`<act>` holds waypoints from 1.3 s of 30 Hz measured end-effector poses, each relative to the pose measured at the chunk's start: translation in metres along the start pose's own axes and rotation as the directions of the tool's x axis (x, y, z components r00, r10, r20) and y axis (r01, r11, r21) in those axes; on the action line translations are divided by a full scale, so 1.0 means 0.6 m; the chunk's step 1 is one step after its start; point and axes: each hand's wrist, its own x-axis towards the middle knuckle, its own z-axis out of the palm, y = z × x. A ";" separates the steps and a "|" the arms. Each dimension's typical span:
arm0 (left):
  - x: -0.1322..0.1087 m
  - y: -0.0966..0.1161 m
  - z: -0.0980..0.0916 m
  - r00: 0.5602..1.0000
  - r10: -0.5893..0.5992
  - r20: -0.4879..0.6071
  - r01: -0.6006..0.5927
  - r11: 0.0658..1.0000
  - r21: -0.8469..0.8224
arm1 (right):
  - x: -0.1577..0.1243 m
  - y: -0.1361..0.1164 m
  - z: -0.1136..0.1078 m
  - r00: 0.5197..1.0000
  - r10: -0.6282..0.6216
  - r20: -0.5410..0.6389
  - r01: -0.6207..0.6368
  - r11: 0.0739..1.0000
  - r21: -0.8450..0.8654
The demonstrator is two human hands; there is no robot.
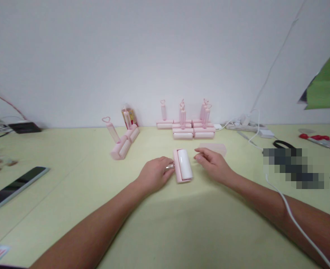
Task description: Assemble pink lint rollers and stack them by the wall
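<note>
A lint roller [185,164] with a pink frame and a white paper roll lies across the middle of the table. Its short handle is in the closed fingers of my left hand [155,173], to the left of the roll. Just right of the roller is my right hand [214,166], empty, with thumb and fingers apart and not touching the roll. Behind that hand lies a translucent pink cover [217,148], partly hidden by it.
Several pink lint rollers [183,132] with upright handles stand by the wall; two more [122,144] are at left. A phone [16,186] lies far left. At right are a power strip [243,127], a white cable [288,209], red-handled scissors [319,138] and a pixelated dark item [294,168].
</note>
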 end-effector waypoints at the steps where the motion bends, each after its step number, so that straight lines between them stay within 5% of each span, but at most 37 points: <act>1: -0.001 0.007 0.000 1.000 0.017 0.006 -0.017 1.000 0.002 | -0.007 -0.008 0.013 0.991 0.087 0.099 -0.100 0.985 0.143; 4: -0.002 0.027 0.001 0.999 0.050 0.019 -0.050 0.999 0.010 | -0.019 -0.018 0.039 0.936 0.189 0.296 -0.307 0.850 0.428; 12: -0.004 0.044 0.009 0.997 0.075 0.022 -0.075 0.997 -0.021 | -0.017 -0.019 0.042 0.933 0.202 0.299 -0.352 0.699 0.623; 19: 0.000 0.055 -0.024 0.992 -0.005 -0.128 -0.025 0.972 -0.234 | -0.030 -0.040 0.038 0.993 0.011 0.115 -0.063 0.882 0.466; 22: 0.008 0.074 -0.056 0.975 0.081 -0.208 -0.134 0.958 -0.255 | -0.040 -0.053 0.034 0.988 -0.124 0.096 0.088 0.944 0.319; 27: 0.023 0.111 -0.080 0.963 0.215 -0.165 -0.243 0.954 -0.175 | -0.047 -0.065 0.030 0.941 -0.321 0.103 0.307 0.943 0.130; 34: 0.031 0.129 -0.063 0.974 0.153 -0.169 -0.176 0.976 -0.130 | -0.055 -0.070 0.026 0.899 -0.393 0.192 0.359 0.914 0.191; 39: 0.038 0.139 -0.082 0.994 0.095 -0.062 -0.105 0.976 -0.192 | -0.059 -0.071 0.026 0.887 -0.399 0.231 0.359 0.913 0.195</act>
